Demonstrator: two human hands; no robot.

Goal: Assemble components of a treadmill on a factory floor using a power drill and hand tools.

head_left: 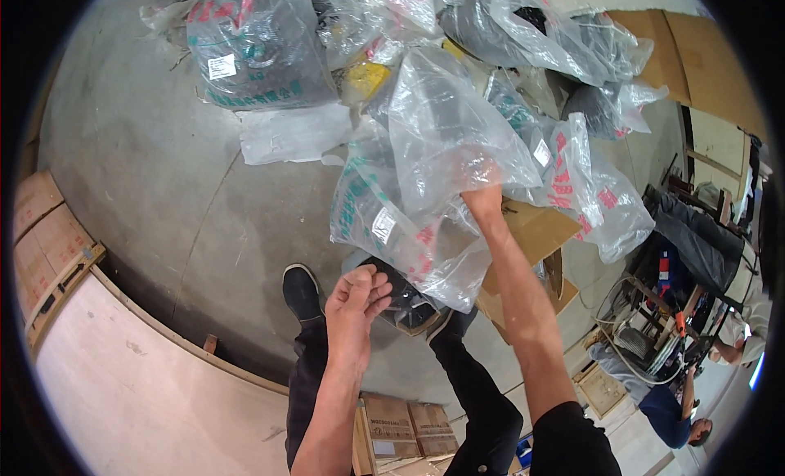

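Observation:
My right hand (481, 172) is partly covered by a cloudy clear plastic bag (446, 120), whose lower edge hangs at the wrist. Through the film its fingers are blurred, so their grip does not show. Closer to me, my left hand (352, 300) hovers with its fingers curled in and nothing visible in them. Just beyond it, a black item in clear plastic (401, 300) lies on the floor between my feet. A printed plastic bag (376, 202) with green and red marks and a white label slumps below the cloudy one.
Several filled plastic bags (262, 55) are heaped at the far side. An open cardboard box (540, 231) stands by my right forearm. A pale wooden surface (163, 378) fills the lower left. Other people (666, 410) are by cluttered equipment (646, 337) at right.

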